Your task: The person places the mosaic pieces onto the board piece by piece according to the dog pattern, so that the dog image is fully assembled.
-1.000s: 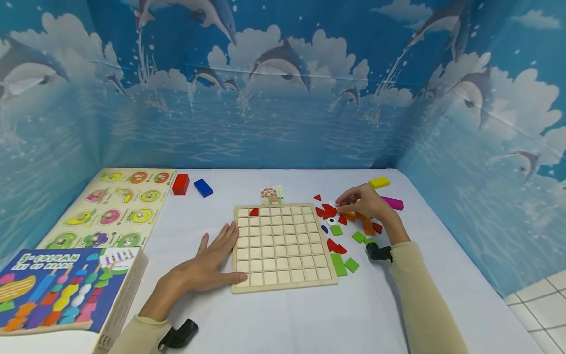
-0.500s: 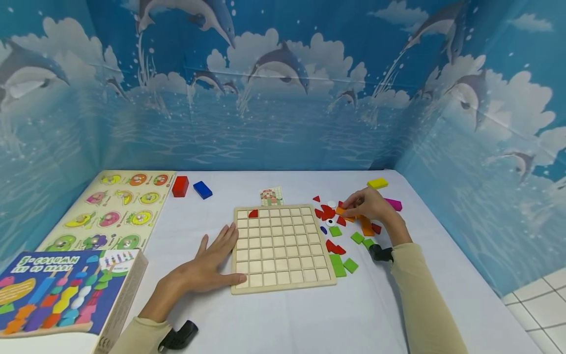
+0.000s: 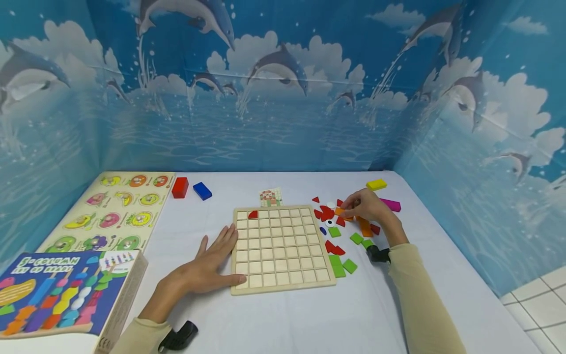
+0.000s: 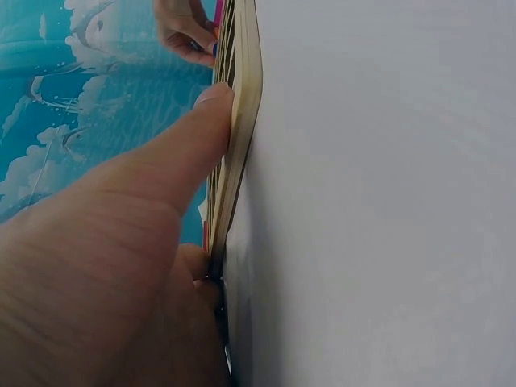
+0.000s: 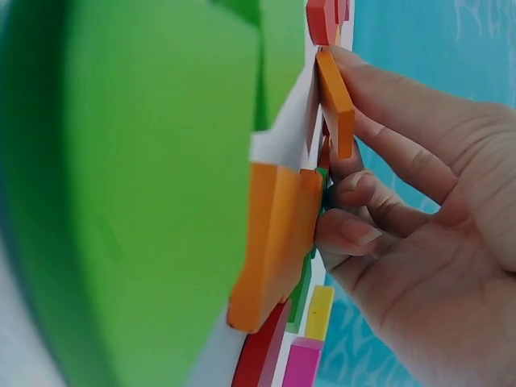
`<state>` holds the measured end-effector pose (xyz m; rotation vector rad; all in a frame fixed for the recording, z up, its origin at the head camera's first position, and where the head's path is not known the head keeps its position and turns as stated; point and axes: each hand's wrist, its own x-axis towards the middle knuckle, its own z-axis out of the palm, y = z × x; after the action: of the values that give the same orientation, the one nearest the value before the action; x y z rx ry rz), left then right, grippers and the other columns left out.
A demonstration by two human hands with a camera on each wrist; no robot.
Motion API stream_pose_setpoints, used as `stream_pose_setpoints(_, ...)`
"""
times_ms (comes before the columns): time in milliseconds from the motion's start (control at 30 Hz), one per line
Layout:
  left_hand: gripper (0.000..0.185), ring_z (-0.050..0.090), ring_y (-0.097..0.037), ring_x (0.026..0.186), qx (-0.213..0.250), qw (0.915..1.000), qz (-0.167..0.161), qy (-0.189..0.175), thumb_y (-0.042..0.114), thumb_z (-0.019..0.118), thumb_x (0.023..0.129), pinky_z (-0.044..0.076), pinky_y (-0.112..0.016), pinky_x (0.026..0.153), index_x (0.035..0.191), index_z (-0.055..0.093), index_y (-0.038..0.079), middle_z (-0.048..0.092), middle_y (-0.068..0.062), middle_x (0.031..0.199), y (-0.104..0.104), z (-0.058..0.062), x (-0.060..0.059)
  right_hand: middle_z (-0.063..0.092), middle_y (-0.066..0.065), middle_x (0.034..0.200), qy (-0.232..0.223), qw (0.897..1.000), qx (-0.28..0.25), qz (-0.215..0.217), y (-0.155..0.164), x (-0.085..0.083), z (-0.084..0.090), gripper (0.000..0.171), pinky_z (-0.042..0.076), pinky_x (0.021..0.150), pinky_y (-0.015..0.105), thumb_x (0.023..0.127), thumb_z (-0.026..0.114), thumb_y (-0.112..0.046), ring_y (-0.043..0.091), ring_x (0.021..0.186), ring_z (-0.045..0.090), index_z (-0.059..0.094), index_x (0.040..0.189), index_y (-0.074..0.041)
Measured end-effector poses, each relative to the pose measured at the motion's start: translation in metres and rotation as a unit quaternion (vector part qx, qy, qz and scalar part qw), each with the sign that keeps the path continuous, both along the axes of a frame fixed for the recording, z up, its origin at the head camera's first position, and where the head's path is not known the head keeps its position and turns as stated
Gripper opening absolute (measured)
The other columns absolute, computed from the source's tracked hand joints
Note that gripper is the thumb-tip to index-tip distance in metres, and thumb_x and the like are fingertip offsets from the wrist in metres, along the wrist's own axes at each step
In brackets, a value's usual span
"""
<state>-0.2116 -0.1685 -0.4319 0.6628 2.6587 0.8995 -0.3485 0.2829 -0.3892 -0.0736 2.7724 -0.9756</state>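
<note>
The right hand (image 3: 369, 209) has edged back from the red pieces, now pinching an orange tile (image 5: 337, 103) at its fingertips, ten o'clock; the left hand (image 3: 208, 265) lies flat against the grid board (image 3: 280, 248).

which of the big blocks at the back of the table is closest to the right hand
The magenta block, lying just behind the right hand. The yellow block sits further back, and the red block and blue block are far off on the left.

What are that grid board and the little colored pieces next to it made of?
The grid board looks like pale unfinished wood, with light grain-toned squares and a layered edge. The colored pieces seem to be painted wood or foam: thick, matte, solid-colored. The look leaves that open.
</note>
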Motion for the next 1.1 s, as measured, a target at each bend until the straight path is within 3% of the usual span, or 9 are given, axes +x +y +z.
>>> stream_pose_setpoints(467,0.119,-0.007,-0.035,0.168,0.026,0.9995,-0.018,-0.003,0.062,0.076,0.093,-0.018,-0.067,0.127,0.172,0.011,0.002,0.000,-0.014,0.182,-0.001,0.004,0.002,0.073,0.014,0.100,0.020,1.000,-0.005,0.017,-0.003,0.001,0.001,0.015,0.056,0.073,0.027,0.097,0.082,-0.010,0.027,0.089,0.060,0.077,0.107,0.000)
stream_pose_setpoints(700,0.119,-0.007,-0.028,0.168,0.002,0.9999,-0.009,0.005,0.069,0.072,0.093,-0.016,-0.062,0.129,0.174,0.009,0.007,-0.003,-0.005,0.183,-0.001,-0.002,0.001,0.076,0.016,0.109,0.035,0.999,-0.006,0.010,0.000,0.003,0.001,0.013,0.060,0.081,0.029,0.102,0.075,-0.009,0.030,0.095,0.065,0.078,0.112,-0.001)
stream_pose_setpoints(867,0.120,-0.006,-0.030,0.168,0.014,0.9998,-0.012,0.010,0.069,0.073,0.092,-0.018,-0.064,0.128,0.173,0.011,0.006,-0.001,-0.008,0.183,-0.002,-0.004,0.000,0.076,0.018,0.113,0.058,0.998,-0.031,0.024,-0.003,0.004,0.003,0.018,0.062,0.087,0.034,0.105,0.072,-0.011,0.033,0.098,0.067,0.078,0.118,0.000)
stream_pose_setpoints(1100,0.120,-0.010,-0.022,0.168,-0.025,0.9997,0.000,0.007,0.068,0.074,0.092,-0.016,-0.060,0.130,0.174,0.005,0.014,-0.007,0.003,0.182,-0.003,-0.011,-0.006,0.079,0.016,0.108,0.067,0.994,-0.071,0.055,-0.025,0.004,0.009,0.020,0.060,0.081,0.037,0.105,0.073,-0.013,0.034,0.091,0.066,0.080,0.118,0.001)
